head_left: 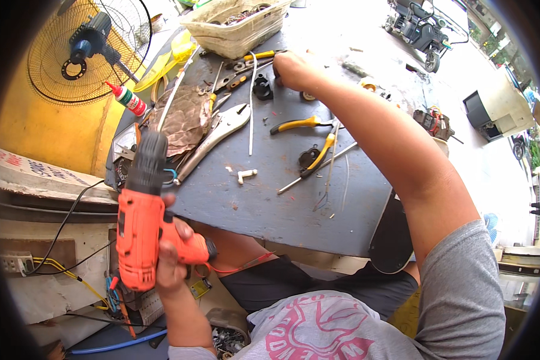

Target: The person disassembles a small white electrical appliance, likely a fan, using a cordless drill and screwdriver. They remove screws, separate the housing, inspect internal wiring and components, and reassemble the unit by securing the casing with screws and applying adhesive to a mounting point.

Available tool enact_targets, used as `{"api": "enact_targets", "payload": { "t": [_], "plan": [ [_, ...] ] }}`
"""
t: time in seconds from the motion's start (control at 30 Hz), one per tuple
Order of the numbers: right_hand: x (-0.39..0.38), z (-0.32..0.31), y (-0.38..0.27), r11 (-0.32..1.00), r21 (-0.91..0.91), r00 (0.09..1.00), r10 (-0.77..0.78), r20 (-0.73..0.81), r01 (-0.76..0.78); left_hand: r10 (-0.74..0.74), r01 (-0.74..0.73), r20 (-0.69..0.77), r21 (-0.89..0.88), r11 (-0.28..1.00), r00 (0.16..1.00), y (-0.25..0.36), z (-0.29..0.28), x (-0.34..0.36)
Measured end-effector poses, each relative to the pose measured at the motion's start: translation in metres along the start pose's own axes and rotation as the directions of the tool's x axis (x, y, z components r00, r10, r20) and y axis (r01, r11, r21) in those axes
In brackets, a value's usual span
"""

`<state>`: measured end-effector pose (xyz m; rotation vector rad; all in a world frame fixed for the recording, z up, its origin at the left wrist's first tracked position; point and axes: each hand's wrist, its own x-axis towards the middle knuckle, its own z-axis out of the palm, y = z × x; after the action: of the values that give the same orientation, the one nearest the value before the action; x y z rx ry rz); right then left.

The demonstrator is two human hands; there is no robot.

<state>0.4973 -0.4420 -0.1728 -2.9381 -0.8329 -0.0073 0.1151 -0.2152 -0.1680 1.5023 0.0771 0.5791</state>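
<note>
My left hand grips an orange cordless drill, its black chuck pointing up the picture and lined up with a long pale rod. At the bench's far side, my right hand is closed on something I cannot make out, beside a small black plastic part and hand tools. Locking pliers lie right of a brown flaky mat. Yellow-handled pliers, a screwdriver and a small white plastic piece rest on the grey bench.
A fan and glue bottle are at upper left, a plastic bin at the back. A small motor sits at the bench's right, a wheeled machine beyond. Cables hang at lower left.
</note>
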Motion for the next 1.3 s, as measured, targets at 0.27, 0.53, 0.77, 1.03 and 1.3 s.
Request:
{"api": "enact_targets", "payload": {
  "t": [0.27,0.53,0.77,1.03,1.3],
  "plan": [
    [-0.035,-0.033,0.003,0.921,0.387,0.982,0.037,-0.187,0.039,-0.079,0.116,0.107,-0.406,0.906,0.991,-0.014,-0.003,-0.031],
    [-0.242,-0.108,0.004,-0.376,0.919,0.965,0.263,-0.014,0.116,-0.027,0.279,0.363,-0.665,0.693,0.932,-0.011,0.045,-0.048],
    [-0.314,-0.094,-0.014,-0.827,0.501,0.955,0.296,0.001,0.256,-0.021,0.345,0.46,-0.634,0.692,0.888,-0.004,0.071,-0.052],
    [-0.315,-0.073,-0.027,-0.868,0.388,0.941,0.339,0.01,0.308,-0.051,0.35,0.491,-0.541,0.765,0.87,-0.009,0.074,-0.06],
    [-0.315,-0.066,-0.034,-0.854,0.355,0.916,0.401,-0.016,0.38,-0.061,0.37,0.507,-0.536,0.759,0.86,-0.014,0.07,-0.069]
  ]
}}
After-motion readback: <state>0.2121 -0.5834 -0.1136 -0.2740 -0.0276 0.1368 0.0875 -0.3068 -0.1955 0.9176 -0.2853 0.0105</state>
